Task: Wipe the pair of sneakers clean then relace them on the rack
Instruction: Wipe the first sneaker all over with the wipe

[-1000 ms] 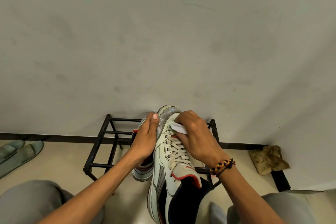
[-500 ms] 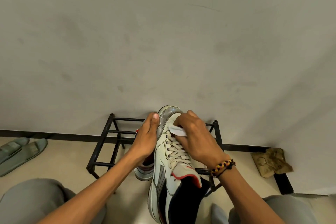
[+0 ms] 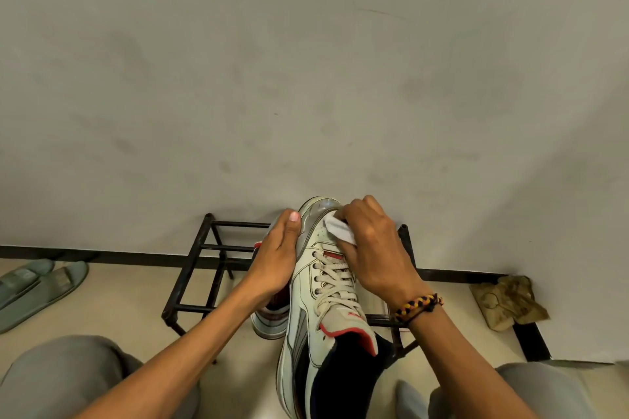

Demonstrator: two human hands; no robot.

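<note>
1. Your right hand (image 3: 372,248) pinches a white cloth (image 3: 340,231) on the laced sneaker's (image 3: 323,309) toe, above the black rack (image 3: 204,269).
2. Your left hand (image 3: 275,262), fingers straight, braces its left side.
3. The second sneaker (image 3: 269,320) lies beneath.

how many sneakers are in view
2: one sneaker lies on the rack between both hands; a second sneaker sits behind the left hand, mostly hidden.

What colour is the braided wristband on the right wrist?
Yellow, black and dark red braid, the wristband shows best in the head view.
</note>
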